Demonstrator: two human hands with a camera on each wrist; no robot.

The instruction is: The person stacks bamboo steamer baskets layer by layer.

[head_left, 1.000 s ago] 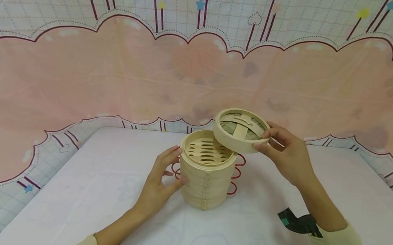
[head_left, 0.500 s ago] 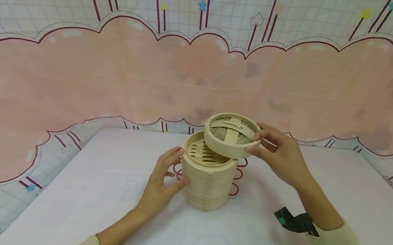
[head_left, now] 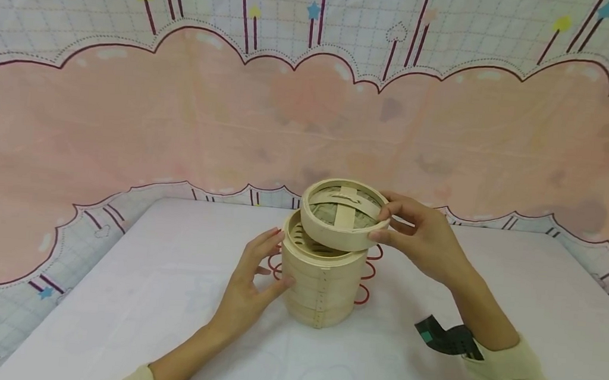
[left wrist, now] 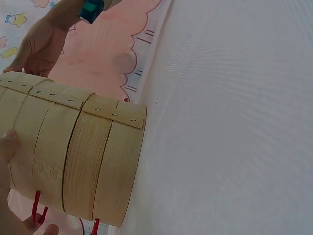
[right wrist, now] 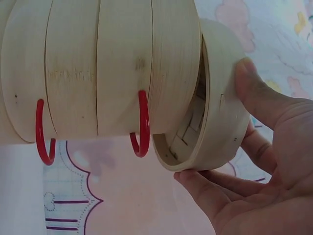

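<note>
My right hand point(head_left: 421, 241) grips the bamboo lid point(head_left: 344, 214), now shifted leftward, tilted over the stacked bamboo steamer point(head_left: 321, 281) on the desk point(head_left: 140, 296); nearly seated. My left hand point(head_left: 251, 287), fingers relaxed, steadies the stack.

I see a round bamboo steamer stack point(head_left: 321, 287) standing upright on the white table, with red wire loops point(right wrist: 142, 125) on its sides. Its woven lid point(head_left: 344, 214) sits tilted on the top rim, half on, leaving a gap at the left.
</note>
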